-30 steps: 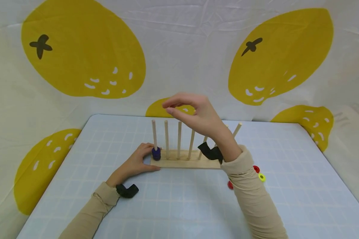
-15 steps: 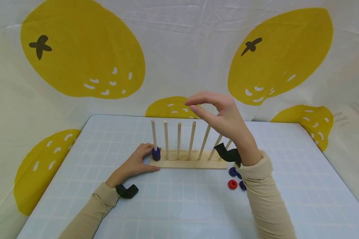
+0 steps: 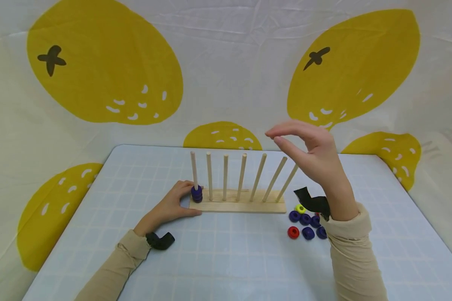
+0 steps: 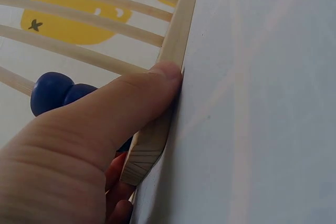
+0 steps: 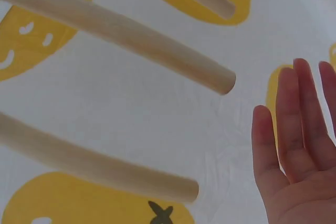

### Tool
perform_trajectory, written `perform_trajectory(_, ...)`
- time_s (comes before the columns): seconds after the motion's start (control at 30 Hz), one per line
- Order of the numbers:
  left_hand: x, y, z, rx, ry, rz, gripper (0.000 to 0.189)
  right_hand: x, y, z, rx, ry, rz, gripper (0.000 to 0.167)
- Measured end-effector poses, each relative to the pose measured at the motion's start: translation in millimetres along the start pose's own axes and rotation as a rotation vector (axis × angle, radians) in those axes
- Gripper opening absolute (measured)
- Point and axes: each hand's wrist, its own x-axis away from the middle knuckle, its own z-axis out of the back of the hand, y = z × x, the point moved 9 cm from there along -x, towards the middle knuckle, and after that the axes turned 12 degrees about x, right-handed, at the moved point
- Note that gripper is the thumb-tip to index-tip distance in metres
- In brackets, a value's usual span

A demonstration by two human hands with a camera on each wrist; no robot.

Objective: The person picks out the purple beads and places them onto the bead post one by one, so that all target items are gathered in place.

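Note:
A wooden peg rack [image 3: 245, 206] with several upright pegs stands on the table. Blue beads [image 3: 197, 194] are stacked at the foot of its leftmost peg. My left hand [image 3: 175, 202] grips the left end of the base, the thumb along the front edge and the fingers behind, as the left wrist view shows around the wooden base [image 4: 176, 40]. Raised above the rack's right end, my right hand [image 3: 314, 152] holds nothing; its fingers and thumb curve loosely toward each other. In the right wrist view its fingers [image 5: 289, 114] are extended near a peg's tip [image 5: 223, 80].
Loose beads lie right of the rack: several blue beads [image 3: 308, 233], a red bead [image 3: 293, 232] and a yellow bead [image 3: 300, 208]. The right wrist and sleeve [image 3: 352, 238] hide part of this group. A lemon-print cloth [image 3: 233, 75] hangs behind the table [image 3: 226, 259].
My right hand has moved right, from above the middle of the rack to its right end, uncovering pegs and loose beads. The left hand has stayed on the base.

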Motion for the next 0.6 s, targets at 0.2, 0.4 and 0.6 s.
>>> perform_trajectory(0.2,-0.3,-1.0,-0.1,-0.008,0.001,0.006,0.065,20.9,8.4,19.5,0.035,0.043,-0.033,0.016)
perform_trajectory(0.4,0.0,0.7,-0.1,-0.007,0.001,0.010,0.064,42.6,19.4,35.0,0.064,0.074,-0.068,0.017)
perform_trajectory(0.6,-0.1,2.7,-0.6,-0.016,0.005,-0.002,0.065,68.6,35.5,42.5,0.200,0.054,-0.131,0.027)
